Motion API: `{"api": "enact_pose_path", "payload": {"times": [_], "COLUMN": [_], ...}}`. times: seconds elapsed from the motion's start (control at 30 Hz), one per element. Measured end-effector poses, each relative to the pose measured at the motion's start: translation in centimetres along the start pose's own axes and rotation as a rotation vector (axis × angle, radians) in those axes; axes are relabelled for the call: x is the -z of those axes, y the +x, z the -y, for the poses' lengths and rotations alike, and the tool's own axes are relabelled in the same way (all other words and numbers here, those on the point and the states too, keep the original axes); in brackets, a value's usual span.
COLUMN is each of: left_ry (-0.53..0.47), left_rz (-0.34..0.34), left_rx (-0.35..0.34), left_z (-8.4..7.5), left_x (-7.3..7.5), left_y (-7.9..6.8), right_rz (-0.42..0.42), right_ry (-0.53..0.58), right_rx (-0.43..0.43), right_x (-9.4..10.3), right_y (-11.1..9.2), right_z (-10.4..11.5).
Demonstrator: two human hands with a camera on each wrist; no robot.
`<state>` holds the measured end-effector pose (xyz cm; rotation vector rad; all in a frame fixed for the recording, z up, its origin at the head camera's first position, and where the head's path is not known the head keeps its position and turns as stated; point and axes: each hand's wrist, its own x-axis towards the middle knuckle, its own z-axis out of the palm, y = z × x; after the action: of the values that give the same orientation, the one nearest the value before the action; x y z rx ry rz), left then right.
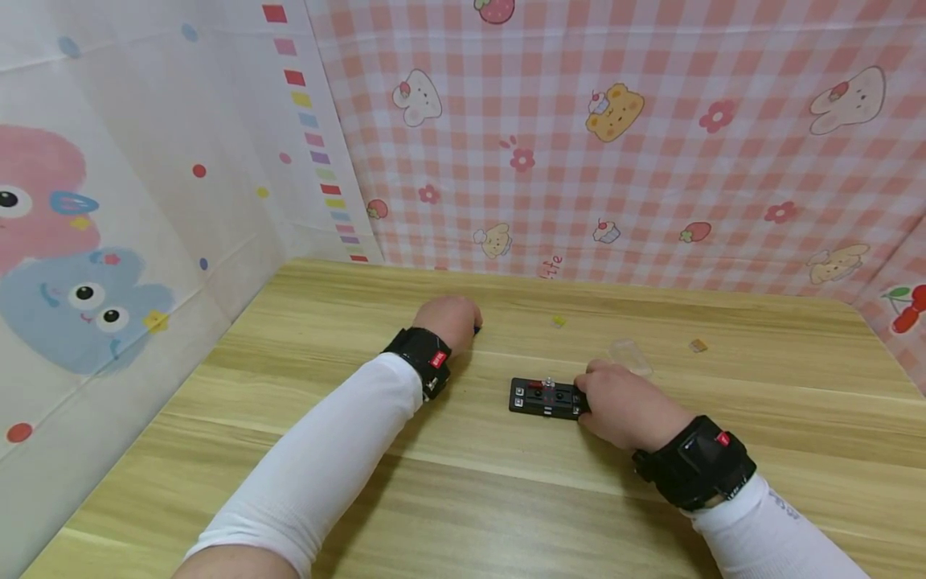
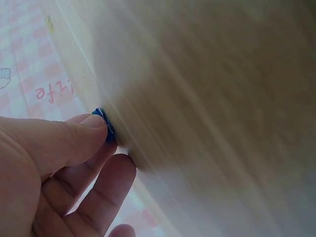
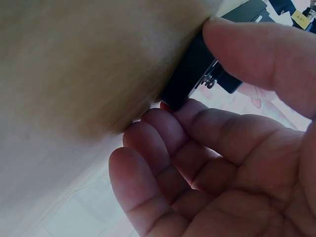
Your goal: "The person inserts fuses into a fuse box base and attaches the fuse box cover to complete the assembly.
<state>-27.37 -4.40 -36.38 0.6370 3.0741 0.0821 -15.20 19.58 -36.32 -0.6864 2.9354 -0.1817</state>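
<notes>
In the head view a black blade-fuse block (image 1: 547, 399) lies on the wooden table, a red fuse (image 1: 535, 385) and small metal screws on its top. My right hand (image 1: 631, 402) grips the block's right end; the right wrist view has the thumb on one side of the black block (image 3: 190, 71) and the index finger at its end. Left of the block, my left hand (image 1: 448, 323) is low over the table. A small blue blade fuse (image 2: 103, 123) is pinched between its thumb and index finger, close to the tabletop, partly covered by the thumb.
Behind my right hand lies a clear plastic cover (image 1: 632, 356). A yellow fuse (image 1: 559, 321) sits farther back, and a small orange-brown fuse (image 1: 698, 346) lies to the right. Patterned cloth walls (image 1: 579, 177) stand along the table's back and left.
</notes>
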Motion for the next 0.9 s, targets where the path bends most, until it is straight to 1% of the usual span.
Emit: {"api": "enact_pose_path", "payload": {"times": [0.1, 0.2, 0.43, 0.57, 0.77, 0.9], "left_ry": [-0.001, 0.003, 0.009, -0.005, 0.010, -0.006], "left_rz": [-0.022, -0.028, 0.002, 0.004, 0.002, 0.005], "left_rx": [0.006, 0.019, 0.049, 0.058, 0.049, 0.064], "left_z": [-0.10, -0.14, -0.19, -0.20, -0.12, -0.09], "left_x": [-0.03, -0.03, 0.04, 0.05, 0.03, 0.05], "left_y": [0.01, 0.10, 0.27, 0.28, 0.32, 0.38], "right_rz": [-0.003, -0.007, -0.005, -0.002, 0.001, 0.003], "right_ry": [0.002, 0.007, 0.007, 0.005, 0.012, 0.016], "right_rx": [0.002, 0.005, 0.004, 0.003, -0.008, -0.010], "right_x": [0.04, 0.08, 0.03, 0.03, -0.08, -0.10], "right_y": [-0.03, -0.06, -0.04, -0.04, -0.06, -0.01], "right_z": [0.02, 0.04, -0.04, -0.03, 0.02, -0.01]}}
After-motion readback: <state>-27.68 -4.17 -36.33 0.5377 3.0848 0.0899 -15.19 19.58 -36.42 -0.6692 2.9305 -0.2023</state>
